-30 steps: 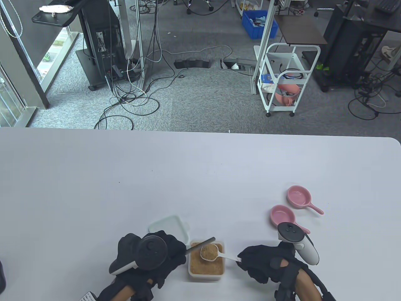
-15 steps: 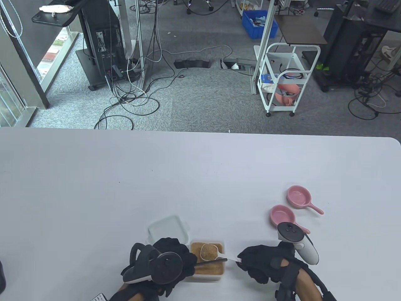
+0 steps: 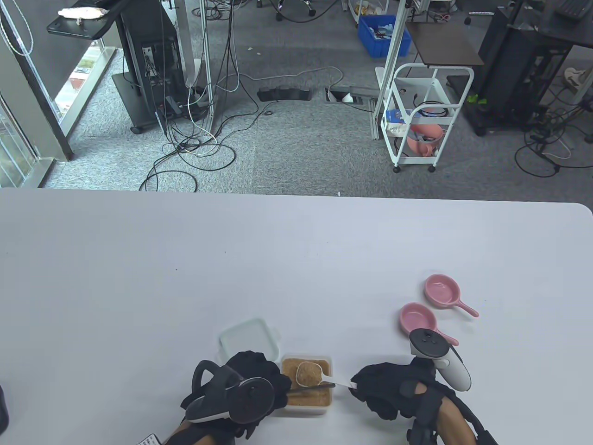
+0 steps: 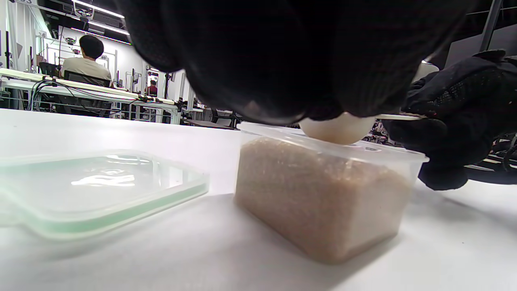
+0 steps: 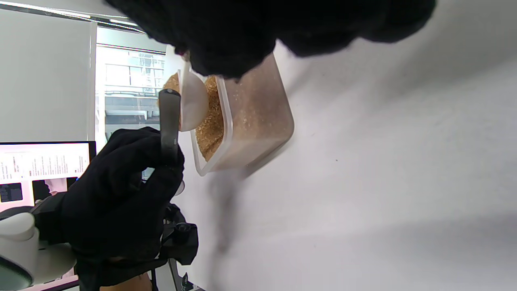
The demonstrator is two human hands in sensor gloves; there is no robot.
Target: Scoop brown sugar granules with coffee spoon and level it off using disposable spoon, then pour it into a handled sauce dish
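Dark spoon point(image 3: 309, 390) drawn nearer (handle glove-hidden), sugared coffee spoon point(image 3: 309, 373) steady

left hand point(image 3: 259, 375): black glove, dark tracker | right hand point(image 3: 384, 387): black glove, white tracker

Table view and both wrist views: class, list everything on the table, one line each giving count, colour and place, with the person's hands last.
Table: one, white, under everything.
Sugar tub: one, clear, filled with brown sugar, near edge, between the hands.
Lid: one, clear with green rim, flat on the table behind the left hand.
Coffee spoon: one, white, bowl full of sugar, over the tub.
Disposable spoon: one, dark, lying across the tub by the coffee spoon's near rim.
Sauce dishes: two, pink, handled, empty, right of the tub.
Left hand: black glove, grips the disposable spoon.
Right hand: black glove, pinches the coffee spoon's handle.
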